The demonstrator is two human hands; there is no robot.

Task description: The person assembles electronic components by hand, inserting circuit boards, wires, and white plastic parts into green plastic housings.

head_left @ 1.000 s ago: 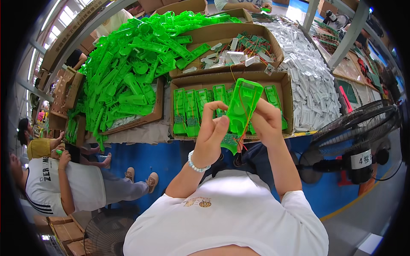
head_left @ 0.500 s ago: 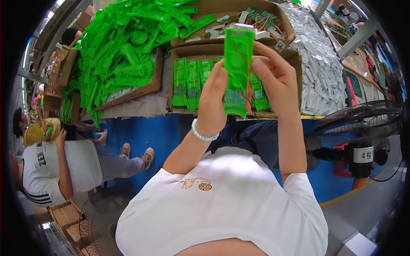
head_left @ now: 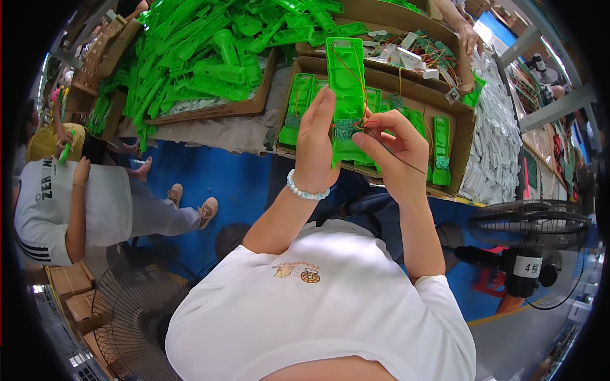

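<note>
A long green plastic housing (head_left: pixel 346 76) is held upright in front of me, its hollow inner side facing me. My left hand (head_left: pixel 316 140) grips it along its left edge. Inside its lower part sits a small green circuit board (head_left: pixel 346 129), with thin red and orange wires running up the housing. My right hand (head_left: pixel 397 149) pinches at the wires beside the board's right edge, and a dark wire trails from the fingers. Behind the hands, a cardboard box (head_left: pixel 467 149) holds several similar green housings fitted with boards and wires.
Loose green plastic parts (head_left: pixel 197 63) are heaped at the left. Behind, another box (head_left: pixel 445 28) holds wired boards, with another person's hand (head_left: pixel 469 38) near it. White parts (head_left: pixel 499 133) cover the right. A black fan (head_left: pixel 530 222) stands right; a seated person (head_left: pixel 82 197) is at the left.
My right hand has moved down from the housing's upper right edge to the wires by the board. The view has shifted, and another person's hand now shows at the far right.
</note>
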